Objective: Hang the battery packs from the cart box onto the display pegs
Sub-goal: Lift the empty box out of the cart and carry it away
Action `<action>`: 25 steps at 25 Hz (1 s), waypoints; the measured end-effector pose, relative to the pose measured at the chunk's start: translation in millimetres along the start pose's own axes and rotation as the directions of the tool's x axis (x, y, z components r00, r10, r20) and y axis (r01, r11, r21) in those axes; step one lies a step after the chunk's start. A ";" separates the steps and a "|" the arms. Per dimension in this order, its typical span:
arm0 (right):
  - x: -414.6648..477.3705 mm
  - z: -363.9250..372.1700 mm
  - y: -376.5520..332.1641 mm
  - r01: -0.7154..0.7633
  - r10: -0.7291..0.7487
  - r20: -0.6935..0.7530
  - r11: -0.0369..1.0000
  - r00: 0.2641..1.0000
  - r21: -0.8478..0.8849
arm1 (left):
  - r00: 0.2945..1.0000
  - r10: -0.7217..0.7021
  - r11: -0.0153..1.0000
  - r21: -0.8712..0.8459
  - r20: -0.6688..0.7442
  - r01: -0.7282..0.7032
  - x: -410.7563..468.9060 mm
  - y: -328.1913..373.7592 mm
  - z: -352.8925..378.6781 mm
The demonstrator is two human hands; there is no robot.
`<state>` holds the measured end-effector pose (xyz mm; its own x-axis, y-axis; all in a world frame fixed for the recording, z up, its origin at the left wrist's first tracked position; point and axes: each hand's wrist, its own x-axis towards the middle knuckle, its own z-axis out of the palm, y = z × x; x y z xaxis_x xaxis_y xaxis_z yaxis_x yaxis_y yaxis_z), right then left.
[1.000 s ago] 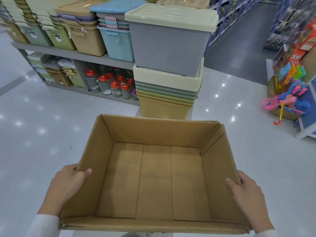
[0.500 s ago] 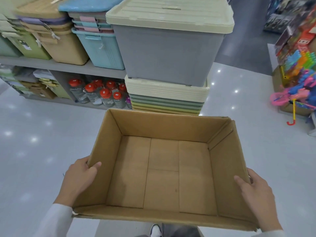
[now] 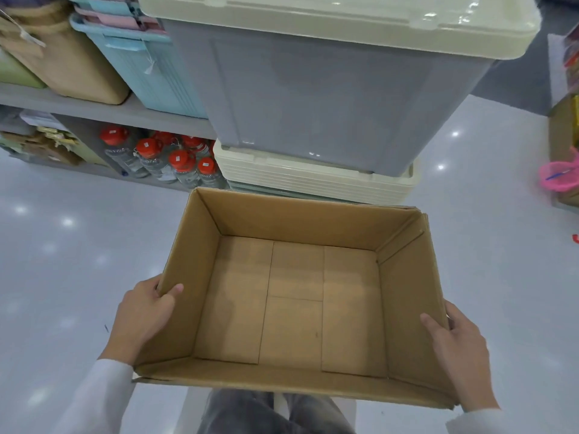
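The cardboard box (image 3: 297,308) is carried open-topped in front of the person, above the grey trouser legs (image 3: 269,415); its interior shows only the folded bottom flaps.

1. Left hand (image 3: 142,314): clamped on the box's left wall, thumb (image 3: 170,291) hooked over the rim to the inside, fingers outside and hidden.
2. Right hand (image 3: 457,349): clamped on the box's right wall, thumb (image 3: 430,324) laid against the inner face, fingers behind the wall.
3. Beyond the box's far edge: a grey lidded bin (image 3: 329,98) resting on stacked cream bins (image 3: 313,180).
4. Far left of the box: red-capped bottles (image 3: 181,161) on a low shelf, a blue bin (image 3: 147,70) above them.
5. Under the box: glossy pale floor (image 3: 78,245).
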<state>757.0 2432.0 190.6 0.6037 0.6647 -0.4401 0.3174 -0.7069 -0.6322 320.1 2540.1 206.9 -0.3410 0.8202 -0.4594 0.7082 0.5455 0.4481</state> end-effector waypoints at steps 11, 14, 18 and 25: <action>169.6 208.0 100.4 -0.354 0.357 -0.027 0.931 0.934 0.091 | 0.995 0.002 0.997 0.076 0.098 -0.009 228.4 -28.6 193.9; 232.4 288.4 153.4 -0.332 0.335 -0.019 0.939 0.942 0.094 | 0.995 -0.003 0.996 0.086 0.104 -0.006 302.9 -71.9 280.7; 313.4 383.4 224.6 -0.265 0.266 0.001 0.960 0.964 0.085 | 0.996 0.039 0.995 0.087 0.084 -0.047 389.9 -129.5 383.5; 423.9 487.7 292.2 -0.116 0.120 -0.049 0.990 0.992 0.077 | 0.991 0.130 0.980 0.153 -0.011 -0.127 507.1 -179.6 499.2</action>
<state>749.0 2625.3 -491.7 0.6724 0.5623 -0.4814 0.1878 -0.7586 -0.6239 328.5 2771.9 -489.4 -0.2527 0.8861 -0.3886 0.8320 0.4040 0.3803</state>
